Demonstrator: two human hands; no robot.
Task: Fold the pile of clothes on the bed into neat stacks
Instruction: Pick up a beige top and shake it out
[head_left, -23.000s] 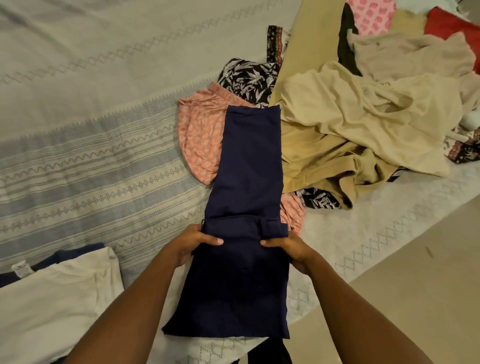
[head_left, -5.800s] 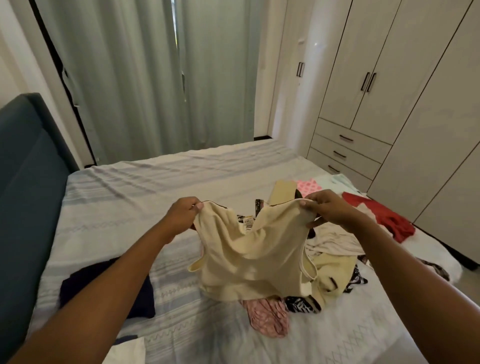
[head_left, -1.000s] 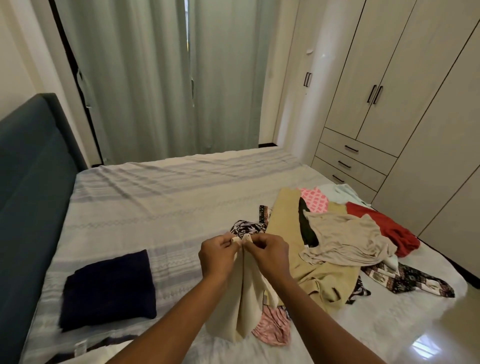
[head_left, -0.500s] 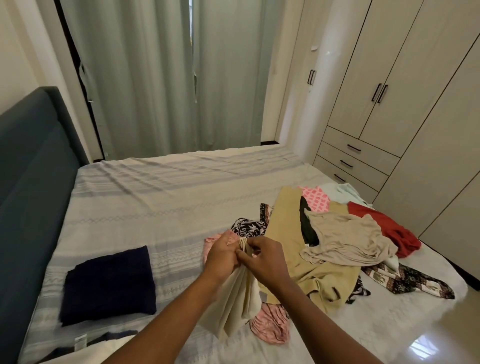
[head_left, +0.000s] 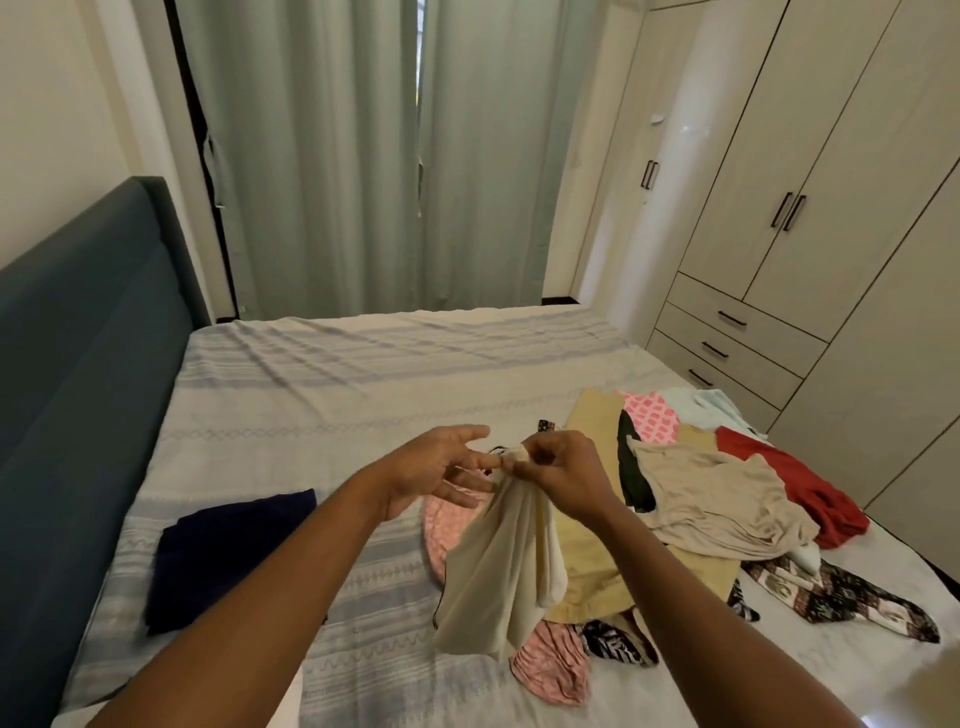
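A cream top hangs in the air over the bed, folded lengthwise. My right hand pinches its top edge. My left hand is just left of it with fingers spread, one fingertip near the fabric, gripping nothing. Under the hanging top lies a pink patterned garment. The unfolded pile of beige, tan, red and patterned clothes lies to the right on the bed. A folded navy garment rests on the bed at the left.
A dark blue headboard borders the bed on the left. Pale green curtains hang behind the bed. A cream wardrobe with drawers stands along the right side.
My left hand has let go of the cream top and opened, moving slightly left. My right hand alone now holds the top's upper edge.
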